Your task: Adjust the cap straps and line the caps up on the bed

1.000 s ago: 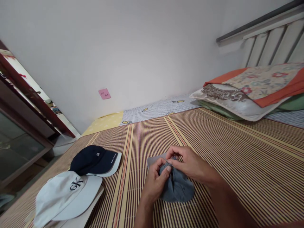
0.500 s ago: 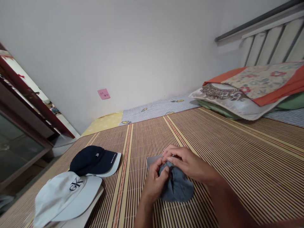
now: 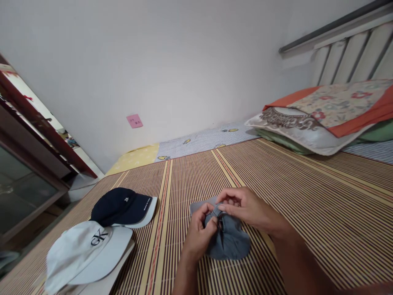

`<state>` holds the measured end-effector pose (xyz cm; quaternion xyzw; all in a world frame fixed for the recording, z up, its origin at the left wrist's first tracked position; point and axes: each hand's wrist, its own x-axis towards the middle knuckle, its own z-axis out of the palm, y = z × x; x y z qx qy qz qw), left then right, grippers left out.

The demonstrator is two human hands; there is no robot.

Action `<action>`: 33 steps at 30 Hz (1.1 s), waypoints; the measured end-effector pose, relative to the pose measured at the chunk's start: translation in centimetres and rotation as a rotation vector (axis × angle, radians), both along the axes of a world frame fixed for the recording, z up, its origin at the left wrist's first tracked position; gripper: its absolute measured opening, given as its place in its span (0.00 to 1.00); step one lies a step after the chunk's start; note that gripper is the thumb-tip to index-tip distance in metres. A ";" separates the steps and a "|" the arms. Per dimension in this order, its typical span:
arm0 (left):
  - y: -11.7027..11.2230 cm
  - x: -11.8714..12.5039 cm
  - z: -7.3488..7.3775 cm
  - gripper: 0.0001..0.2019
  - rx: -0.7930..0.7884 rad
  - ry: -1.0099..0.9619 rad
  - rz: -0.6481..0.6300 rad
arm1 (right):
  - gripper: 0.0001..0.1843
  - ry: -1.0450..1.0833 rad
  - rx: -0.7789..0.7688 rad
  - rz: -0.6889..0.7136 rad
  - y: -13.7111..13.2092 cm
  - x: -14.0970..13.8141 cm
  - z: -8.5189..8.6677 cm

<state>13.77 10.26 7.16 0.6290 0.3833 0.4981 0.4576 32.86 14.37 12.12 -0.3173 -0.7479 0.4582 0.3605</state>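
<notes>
at the lower centre of the frame, the left hand (image 3: 196, 235) and right hand (image 3: 250, 209) both pinch the blue-grey cap (image 3: 230, 241), apparently to steady its cloth between them.

On my feed I see a pink note (image 3: 134, 121) on a pale wall (image 3: 199, 61); at right, an orange-edged floral cloth (image 3: 344, 104) overlaps a white cushion (image 3: 319, 140) with brown scrollwork (image 3: 285, 119), near a ribbed radiator (image 3: 350, 57).

Soft light on the wall (image 3: 196, 73), dimmer corners, wide-angle distortion.
</notes>
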 end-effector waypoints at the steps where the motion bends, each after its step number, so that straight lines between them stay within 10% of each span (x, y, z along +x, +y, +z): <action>1: 0.0 0.0 0.0 0.09 0.002 0.002 0.006 | 0.09 -0.005 0.002 -0.002 0.0 -0.1 0.0; 33: -0.5 0.7 0.9 0.05 0.098 0.184 0.211 | 0.03 0.000 0.022 -0.049 -0.8 -1.4 0.6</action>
